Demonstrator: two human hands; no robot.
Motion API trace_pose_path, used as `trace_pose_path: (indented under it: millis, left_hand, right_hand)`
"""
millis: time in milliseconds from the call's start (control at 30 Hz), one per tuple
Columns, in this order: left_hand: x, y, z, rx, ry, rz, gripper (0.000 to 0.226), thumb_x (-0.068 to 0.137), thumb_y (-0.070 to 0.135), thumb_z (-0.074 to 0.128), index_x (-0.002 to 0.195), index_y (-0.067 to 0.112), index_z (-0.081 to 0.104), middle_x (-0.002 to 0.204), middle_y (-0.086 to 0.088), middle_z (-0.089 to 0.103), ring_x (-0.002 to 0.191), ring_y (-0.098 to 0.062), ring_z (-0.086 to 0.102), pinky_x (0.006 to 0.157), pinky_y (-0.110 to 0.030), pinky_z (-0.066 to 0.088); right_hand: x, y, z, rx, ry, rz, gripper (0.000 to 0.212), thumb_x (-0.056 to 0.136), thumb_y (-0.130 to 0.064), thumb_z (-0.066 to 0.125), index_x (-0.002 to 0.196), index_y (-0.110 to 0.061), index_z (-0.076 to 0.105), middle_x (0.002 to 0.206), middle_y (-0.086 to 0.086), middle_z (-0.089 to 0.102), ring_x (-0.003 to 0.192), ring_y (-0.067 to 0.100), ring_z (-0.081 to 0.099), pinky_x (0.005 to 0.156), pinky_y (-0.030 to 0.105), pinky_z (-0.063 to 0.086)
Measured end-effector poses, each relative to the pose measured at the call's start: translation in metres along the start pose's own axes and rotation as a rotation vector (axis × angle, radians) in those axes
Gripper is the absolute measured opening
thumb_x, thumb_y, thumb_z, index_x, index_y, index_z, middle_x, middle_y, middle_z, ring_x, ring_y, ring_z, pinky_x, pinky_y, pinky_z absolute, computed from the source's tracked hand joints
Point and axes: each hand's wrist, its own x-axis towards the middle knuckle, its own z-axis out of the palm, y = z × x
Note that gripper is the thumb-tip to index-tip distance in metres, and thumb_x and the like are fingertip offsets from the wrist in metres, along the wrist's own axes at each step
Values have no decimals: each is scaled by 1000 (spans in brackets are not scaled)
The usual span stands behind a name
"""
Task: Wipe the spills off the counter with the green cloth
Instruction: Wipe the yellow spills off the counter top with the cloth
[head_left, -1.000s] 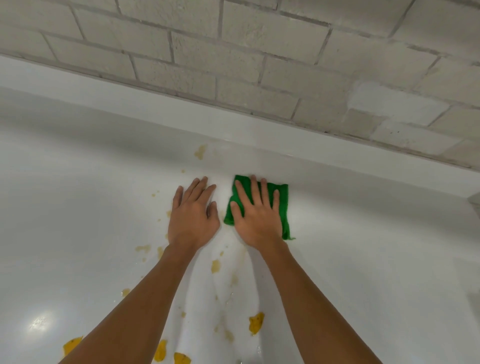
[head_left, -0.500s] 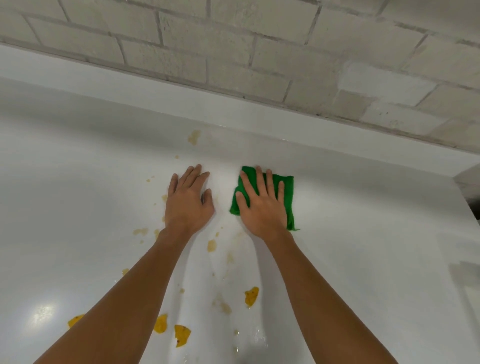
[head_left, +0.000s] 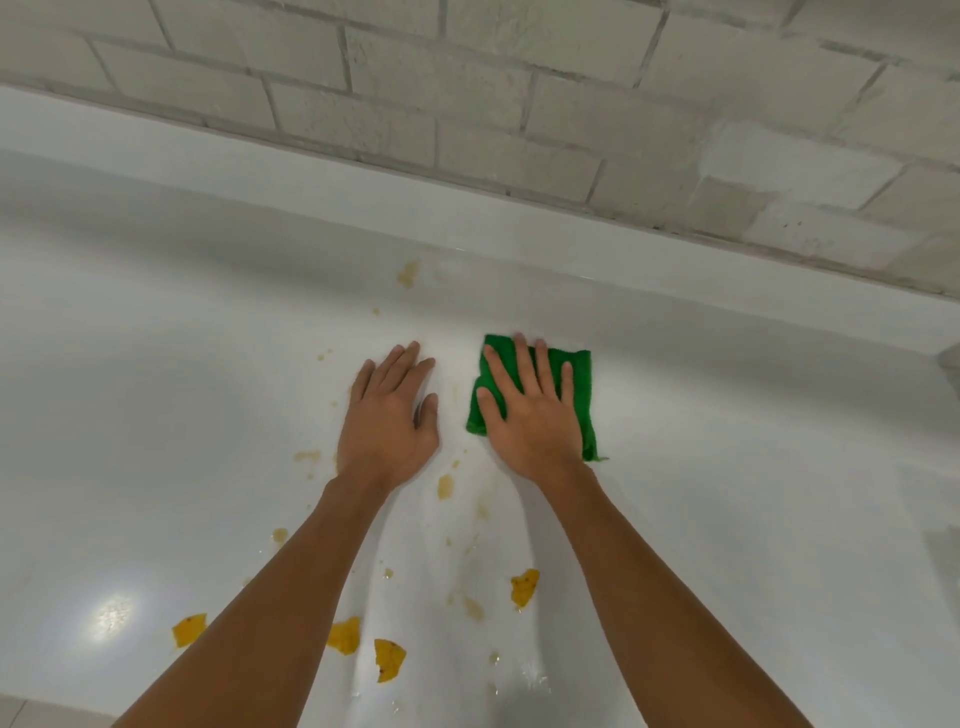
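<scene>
- Pressing the cloth (head_left: 579, 374) onto the counter (head_left: 753, 467) with the right hand (head_left: 530, 415): fingers straight and slightly spread, laid flat over the fabric, neither pinching nor curling round it.
- Lying folded into a rough square under that palm, green margins showing past the fingertips and to the right, close to the upstand (head_left: 311, 208) below the wall (head_left: 467, 104).
- Resting the left hand (head_left: 387, 421) flat on bare counter just left of the cloth, apart from it, fingers straight and close together, thumb out, holding nothing.
- Compared with the views a second and half a second back: hardly any shift of the cloth against the spills (head_left: 445, 486); same flat pose in both hands; apparent drift owed mostly to head movement.
- Remaining unwiped: a pale smear (head_left: 408, 274) beyond and left of the cloth; faint drops farther left, past the left hand; yellow bits (head_left: 523, 587) and wet specks nearer than the cloth.
- Judged stage: paused at the far end of a stroke, or only starting one, with nearly all the spill yet to clear.
- Judged next need: dragging the cloth left and nearer through the drops under even pressure, after lifting the left hand out of the path.
- Risk: smearing wet patches instead of lifting them, or pushing yellow bits off the near edge.
</scene>
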Motion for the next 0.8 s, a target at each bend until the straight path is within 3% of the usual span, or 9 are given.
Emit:
trace_pose_path:
  millis: [67, 133, 233, 367, 500, 600, 700, 800]
  left_hand:
    - [1, -3, -1, -3, 1, 11, 58, 102, 39, 38, 155, 17, 49, 168, 0, 35, 158, -16, 25, 131, -43, 13]
    - [3, -4, -1, -12, 3, 11, 57, 101, 39, 41, 153, 18, 51, 167, 0, 37, 157, -16, 28, 130, -42, 15]
    - [4, -3, -2, -24, 25, 4, 55, 99, 38, 45, 150, 19, 55, 165, 1, 41, 155, -16, 32, 129, -41, 18]
    - [3, -1, -2, -45, 42, -7, 53, 98, 33, 45, 148, 18, 57, 164, 1, 43, 154, -17, 34, 128, -40, 20]
    - [2, -4, 0, -80, 72, 6, 51, 97, 25, 47, 145, 16, 60, 161, -1, 47, 153, -17, 37, 128, -43, 22]
    - [2, -5, 0, -108, 88, 5, 50, 96, 22, 47, 143, 15, 62, 159, -2, 50, 152, -17, 38, 129, -43, 22]
    - [1, -3, -2, -117, 93, -4, 50, 95, 22, 47, 142, 15, 63, 159, -1, 50, 152, -16, 37, 129, -43, 21]
    - [0, -2, -2, -120, 94, -7, 50, 95, 21, 48, 142, 15, 63, 159, -1, 50, 152, -15, 37, 129, -42, 21]
  right_hand:
    - [-19, 6, 1, -12, 5, -146, 65, 109, -60, 14, 170, -37, 16, 180, -1, 3, 166, 25, -2, 132, 59, 3]
    - [-30, 27, -2, -5, -6, -177, 64, 110, -61, 17, 169, -39, 18, 180, -4, 4, 166, 22, -2, 133, 56, 4]
    - [-17, 42, -5, -40, 35, 43, 64, 109, -60, 17, 169, -38, 18, 180, -1, 7, 166, 26, 4, 132, 60, 7]
    - [24, -1, -4, 15, -23, 207, 64, 111, -54, 15, 170, -36, 5, 180, 4, -4, 165, 31, -9, 130, 63, -3]
    - [18, -32, 4, 5, 1, -3, 64, 110, -55, 16, 170, -34, 14, 180, 4, 3, 166, 30, 0, 130, 63, 2]
    - [-5, -2, 1, 2, 0, -157, 64, 109, -59, 18, 169, -37, 22, 179, 0, 9, 166, 25, 5, 131, 60, 8]
    - [-3, 33, -6, -29, 20, -32, 64, 108, -60, 18, 168, -38, 22, 179, 0, 11, 166, 26, 7, 131, 61, 9]
    - [23, 22, -5, -30, -27, 151, 63, 110, -56, 16, 170, -38, 9, 180, 3, 0, 165, 29, -4, 131, 62, 0]
